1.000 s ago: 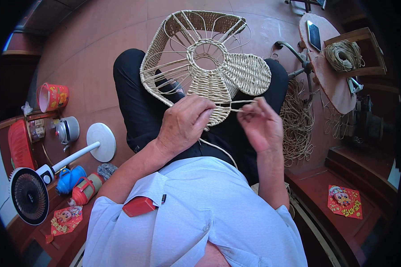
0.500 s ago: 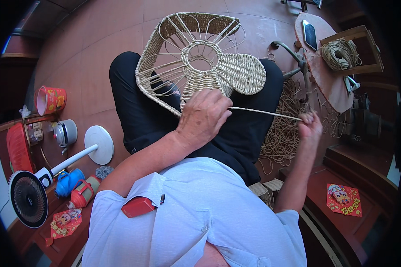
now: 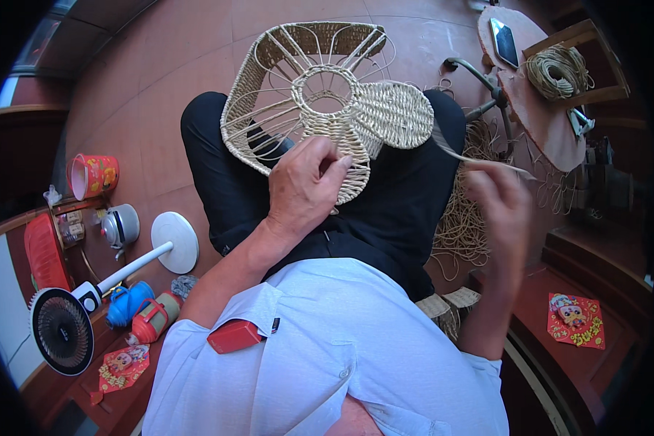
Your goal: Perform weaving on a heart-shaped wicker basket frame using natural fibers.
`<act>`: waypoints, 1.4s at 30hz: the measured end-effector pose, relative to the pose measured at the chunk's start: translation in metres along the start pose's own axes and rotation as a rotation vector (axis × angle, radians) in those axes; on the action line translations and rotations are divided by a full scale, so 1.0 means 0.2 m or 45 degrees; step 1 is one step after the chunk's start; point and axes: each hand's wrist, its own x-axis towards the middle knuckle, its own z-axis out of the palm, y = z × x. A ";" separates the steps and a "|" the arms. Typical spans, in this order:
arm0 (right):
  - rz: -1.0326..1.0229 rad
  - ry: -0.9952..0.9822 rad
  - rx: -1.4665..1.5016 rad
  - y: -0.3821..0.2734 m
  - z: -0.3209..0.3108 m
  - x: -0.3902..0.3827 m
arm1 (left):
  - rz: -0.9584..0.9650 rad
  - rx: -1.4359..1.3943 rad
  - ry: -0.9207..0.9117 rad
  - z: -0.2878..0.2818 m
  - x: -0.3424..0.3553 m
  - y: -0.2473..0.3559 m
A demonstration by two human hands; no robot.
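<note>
A woven straw piece (image 3: pixel 247 91) lies across my thighs, with a round ring (image 3: pixel 298 87) in its middle, loose spokes fanning from it and an outer woven band. Two dense petal-shaped panels extend from the ring: a right petal (image 3: pixel 400 116) and a near petal (image 3: pixel 354 174). My left hand (image 3: pixel 301 182) is closed on the near petal's left edge, thumb on top of the weave. Out to the right, my right hand (image 3: pixel 498 192) is smeared by motion, its fingers around a straw cord (image 3: pixel 461 154) that curves slackly beside the right petal.
Loose cord (image 3: pixel 461 232) is heaped on the floor by my right leg. A wooden slab table (image 3: pixel 552 145) at the right bears a phone (image 3: pixel 503 42) and a coil of cord (image 3: pixel 557 71). At left stand a fan (image 3: pixel 62 330), a kettle (image 3: pixel 120 225) and a red bucket (image 3: pixel 94 176).
The cord was taut between my hands and now hangs slack near the right petal. My left hand has shifted left, uncovering the near petal. My right hand has moved slightly and blurs.
</note>
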 end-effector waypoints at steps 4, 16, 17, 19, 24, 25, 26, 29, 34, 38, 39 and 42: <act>0.277 -0.174 0.204 0.04 0.55 0.02 | -0.019 0.126 0.006 -0.02 0.00 -0.01; 0.183 -0.151 0.523 0.18 0.85 0.06 | -0.090 -0.007 -0.057 -0.08 -0.01 -0.06; 0.171 -0.125 0.550 0.18 0.86 0.05 | -0.090 -0.008 -0.058 -0.08 -0.01 -0.07; 0.171 -0.107 0.545 0.19 0.88 0.04 | 0.129 0.056 -0.148 -0.07 0.00 -0.08; 0.128 -0.069 0.633 0.21 0.92 0.04 | 0.326 0.224 -0.119 0.01 0.02 -0.09; 0.139 -0.084 0.661 0.21 0.92 0.04 | 0.331 0.254 -0.126 0.01 0.02 -0.08; 0.149 -0.101 0.690 0.20 0.92 0.03 | 0.335 0.285 -0.133 0.01 0.02 -0.07; 0.165 -0.138 0.535 0.19 0.89 0.02 | -0.004 -0.006 -0.254 -0.03 0.01 -0.05; 0.128 -0.240 0.411 0.17 0.78 0.02 | -0.230 -0.535 -0.133 -0.09 0.01 -0.03; 0.254 -0.219 0.499 0.17 0.58 0.03 | 0.009 -0.241 -0.102 -0.04 0.02 -0.01; 0.220 -0.183 0.487 0.17 0.51 0.03 | 0.272 -0.057 -0.115 -0.01 0.03 -0.01; 0.310 -0.078 0.373 0.17 0.26 0.07 | 0.578 0.202 -0.078 0.09 0.06 0.01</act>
